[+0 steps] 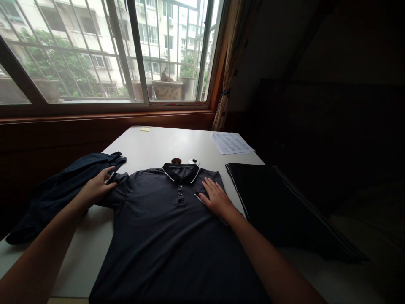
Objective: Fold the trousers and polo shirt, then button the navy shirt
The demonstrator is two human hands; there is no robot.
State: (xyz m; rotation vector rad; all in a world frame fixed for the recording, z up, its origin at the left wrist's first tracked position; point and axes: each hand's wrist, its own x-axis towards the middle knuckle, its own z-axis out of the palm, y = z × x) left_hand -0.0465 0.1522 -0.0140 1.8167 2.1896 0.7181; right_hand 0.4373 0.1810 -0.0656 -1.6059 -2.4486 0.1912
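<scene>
A dark grey polo shirt (171, 236) lies front side up, its black collar with white edging pointing away from me. At the left, my left hand (99, 185) grips the white-edged cuff of one sleeve between thumb and fingers. The other sleeve is folded inward over the chest. On that fold my right hand (217, 198) rests palm down with its fingers stretched out. The shirt's lower end runs out of view.
The shirt lies on a white table (152, 145). Dark blue cloth (72, 181) lies crumpled at the left; a folded black garment (278, 202) is at the right. Printed sheets (232, 142), a yellow note (145, 129), a brown disc (176, 161) and a white disc (194, 161) lie farther back.
</scene>
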